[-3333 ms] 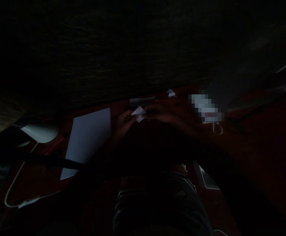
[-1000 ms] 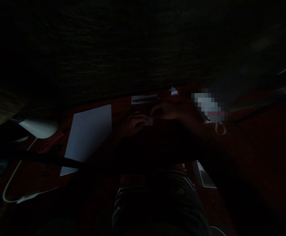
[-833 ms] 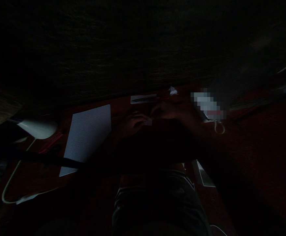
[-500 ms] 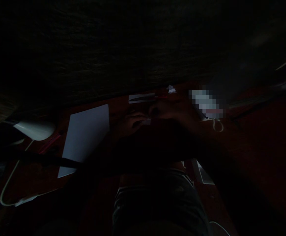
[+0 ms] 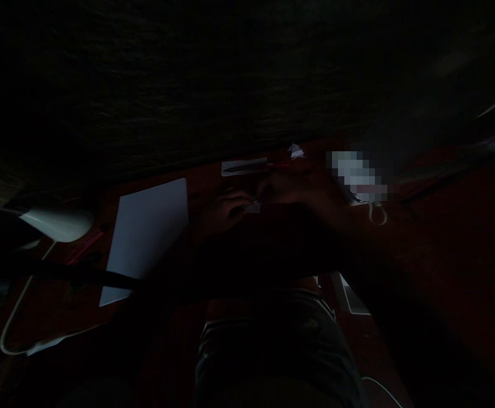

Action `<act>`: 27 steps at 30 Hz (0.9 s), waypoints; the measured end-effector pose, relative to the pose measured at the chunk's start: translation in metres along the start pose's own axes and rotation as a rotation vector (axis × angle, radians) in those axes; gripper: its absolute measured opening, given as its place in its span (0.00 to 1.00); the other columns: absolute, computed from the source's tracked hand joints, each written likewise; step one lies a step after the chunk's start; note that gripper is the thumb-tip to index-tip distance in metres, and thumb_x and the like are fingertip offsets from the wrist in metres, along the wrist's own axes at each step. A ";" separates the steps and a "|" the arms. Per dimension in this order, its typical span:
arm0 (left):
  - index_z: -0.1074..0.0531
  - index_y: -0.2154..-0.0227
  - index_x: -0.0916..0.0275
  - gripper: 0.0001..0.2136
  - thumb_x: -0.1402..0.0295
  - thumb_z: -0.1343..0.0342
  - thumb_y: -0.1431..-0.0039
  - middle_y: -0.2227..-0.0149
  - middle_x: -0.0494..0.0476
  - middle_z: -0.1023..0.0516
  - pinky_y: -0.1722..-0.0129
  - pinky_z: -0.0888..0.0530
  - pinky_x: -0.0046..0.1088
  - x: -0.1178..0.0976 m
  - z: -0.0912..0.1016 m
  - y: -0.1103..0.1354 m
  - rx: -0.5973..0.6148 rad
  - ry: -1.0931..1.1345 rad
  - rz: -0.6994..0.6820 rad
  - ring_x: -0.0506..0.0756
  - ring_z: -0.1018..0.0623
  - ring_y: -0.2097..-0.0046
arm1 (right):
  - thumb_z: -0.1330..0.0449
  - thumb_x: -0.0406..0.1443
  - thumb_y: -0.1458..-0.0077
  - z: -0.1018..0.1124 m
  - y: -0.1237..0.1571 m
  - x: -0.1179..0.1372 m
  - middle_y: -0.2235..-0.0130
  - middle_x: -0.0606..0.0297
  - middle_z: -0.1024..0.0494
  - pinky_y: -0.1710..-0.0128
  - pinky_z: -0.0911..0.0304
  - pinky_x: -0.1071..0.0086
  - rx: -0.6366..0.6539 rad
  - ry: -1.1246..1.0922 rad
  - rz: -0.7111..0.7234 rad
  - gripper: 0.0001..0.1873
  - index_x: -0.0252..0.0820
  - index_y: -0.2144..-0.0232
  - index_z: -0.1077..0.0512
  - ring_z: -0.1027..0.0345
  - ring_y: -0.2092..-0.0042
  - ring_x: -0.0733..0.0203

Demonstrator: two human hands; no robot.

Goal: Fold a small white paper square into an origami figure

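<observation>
In very dim light, my left hand (image 5: 228,207) and my right hand (image 5: 281,188) meet at a small piece of white paper (image 5: 253,208). The fingers of both hands are closed around its upper edge, and much of them is lost in shadow. Just beyond my hands a knife (image 5: 247,168) with a red handle lies across a white paper strip (image 5: 230,164). A small folded paper piece (image 5: 295,151) sits to the right of the knife handle.
A large sheet of white paper (image 5: 149,226) lies to the left. Farther left are a white lamp-like object (image 5: 58,224) with a cord and a red strip-shaped thing (image 5: 84,246). A blurred-out pale object (image 5: 355,175) with a looped cord (image 5: 377,215) lies to the right.
The view has shifted very slightly. Both hands stay at the small paper, with hardly any visible movement of the fingers.
</observation>
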State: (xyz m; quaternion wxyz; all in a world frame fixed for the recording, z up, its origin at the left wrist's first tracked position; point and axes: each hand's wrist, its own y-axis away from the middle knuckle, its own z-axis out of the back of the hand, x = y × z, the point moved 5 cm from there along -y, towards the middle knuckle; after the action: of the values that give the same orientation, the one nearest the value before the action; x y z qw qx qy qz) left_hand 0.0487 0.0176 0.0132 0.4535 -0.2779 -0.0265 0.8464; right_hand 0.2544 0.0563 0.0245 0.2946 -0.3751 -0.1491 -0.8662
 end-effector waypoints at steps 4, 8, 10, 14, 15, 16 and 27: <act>0.14 0.44 0.55 0.13 0.68 0.40 0.26 0.41 0.61 0.12 0.28 0.26 0.56 0.001 -0.001 -0.001 0.002 -0.007 0.014 0.66 0.17 0.37 | 0.28 0.30 0.46 -0.001 0.000 0.001 0.60 0.63 0.09 0.55 0.27 0.64 0.029 0.008 0.001 0.07 0.46 0.65 0.11 0.18 0.59 0.54; 0.14 0.44 0.55 0.15 0.69 0.41 0.26 0.40 0.61 0.12 0.28 0.26 0.55 0.002 -0.002 -0.001 0.006 -0.013 0.017 0.65 0.17 0.37 | 0.28 0.32 0.43 -0.001 0.000 0.002 0.57 0.62 0.08 0.55 0.28 0.64 0.001 0.048 0.005 0.07 0.45 0.62 0.11 0.17 0.57 0.53; 0.14 0.43 0.55 0.15 0.69 0.40 0.26 0.40 0.61 0.12 0.29 0.26 0.56 0.002 -0.003 0.000 0.004 -0.015 0.017 0.65 0.17 0.37 | 0.28 0.33 0.42 -0.001 -0.001 0.000 0.57 0.62 0.08 0.54 0.27 0.63 -0.009 0.049 0.014 0.06 0.46 0.62 0.10 0.17 0.57 0.53; 0.13 0.44 0.53 0.13 0.69 0.39 0.26 0.41 0.60 0.12 0.30 0.25 0.56 0.002 -0.002 0.000 -0.017 0.006 0.011 0.65 0.17 0.38 | 0.28 0.34 0.41 -0.003 -0.005 -0.007 0.59 0.65 0.08 0.53 0.27 0.63 -0.006 0.016 0.098 0.06 0.48 0.63 0.10 0.17 0.57 0.55; 0.13 0.45 0.53 0.13 0.68 0.39 0.26 0.42 0.60 0.12 0.29 0.25 0.56 0.002 -0.001 0.000 -0.021 0.012 0.006 0.65 0.17 0.38 | 0.28 0.34 0.42 -0.003 -0.006 -0.008 0.59 0.66 0.09 0.53 0.27 0.63 -0.009 0.004 0.123 0.05 0.48 0.64 0.11 0.17 0.58 0.55; 0.13 0.45 0.54 0.13 0.68 0.39 0.25 0.42 0.61 0.11 0.29 0.25 0.56 0.002 -0.001 0.000 -0.025 0.015 0.002 0.65 0.16 0.38 | 0.28 0.34 0.42 -0.004 -0.006 -0.010 0.60 0.66 0.09 0.53 0.27 0.64 -0.006 -0.006 0.141 0.05 0.48 0.64 0.11 0.17 0.58 0.56; 0.15 0.46 0.56 0.12 0.69 0.41 0.26 0.42 0.61 0.11 0.29 0.26 0.54 -0.002 0.000 -0.002 -0.010 -0.017 0.011 0.65 0.16 0.37 | 0.32 0.30 0.44 -0.004 -0.007 -0.008 0.62 0.65 0.11 0.54 0.31 0.64 0.100 0.001 0.135 0.07 0.44 0.66 0.14 0.22 0.60 0.58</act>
State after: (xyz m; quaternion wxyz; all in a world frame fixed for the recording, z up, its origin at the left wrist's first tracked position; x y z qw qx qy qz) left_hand 0.0510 0.0170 0.0151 0.4472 -0.2732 -0.0329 0.8511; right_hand 0.2519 0.0631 0.0151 0.3711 -0.3684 -0.1664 -0.8360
